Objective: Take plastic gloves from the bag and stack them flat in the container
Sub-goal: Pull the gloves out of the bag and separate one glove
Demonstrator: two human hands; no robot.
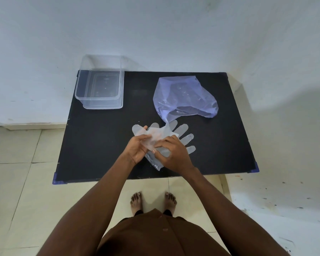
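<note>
Near the tabletop's front edge, both hands' grips pinch the gloves: left hand, right hand. Their fingers point away-right; the container sits at the far-left corner, nearer the left hand.

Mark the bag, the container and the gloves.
bag (185, 95), head view, on its middle panel.
container (100, 97), head view, on its near rim.
gloves (181, 129), head view, on an outstretched finger.

Setting: plain domestic room. Evidence: bare white walls, cream tiled floor, low black desk, bare feet on the tiles.
</note>
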